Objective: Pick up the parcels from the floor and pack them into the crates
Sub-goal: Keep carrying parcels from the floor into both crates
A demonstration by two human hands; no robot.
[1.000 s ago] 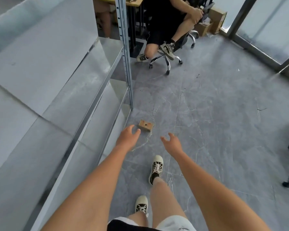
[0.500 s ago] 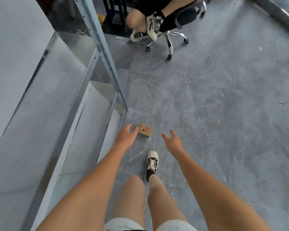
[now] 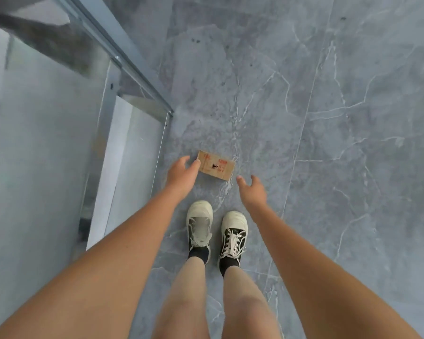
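A small flat cardboard parcel [image 3: 216, 165] with red print lies on the grey marble floor just ahead of my feet. My left hand [image 3: 182, 172] reaches down at the parcel's left end, fingers loosely spread, fingertips at its edge; I cannot tell if they touch it. My right hand [image 3: 253, 189] hovers just right of and below the parcel's right end, fingers relaxed and holding nothing. No crate is in view.
A metal shelving rack [image 3: 123, 69] with grey shelves stands on the left, its corner post meeting the floor [image 3: 340, 143] close to the parcel. My two shoes [image 3: 216, 228] stand right below the parcel. Bare tiled floor stretches to the right and ahead.
I have stepped up to the parcel and bent over it, so the view now looks straight down. Both hands have come down to either end of the parcel. The seated person has left the view.
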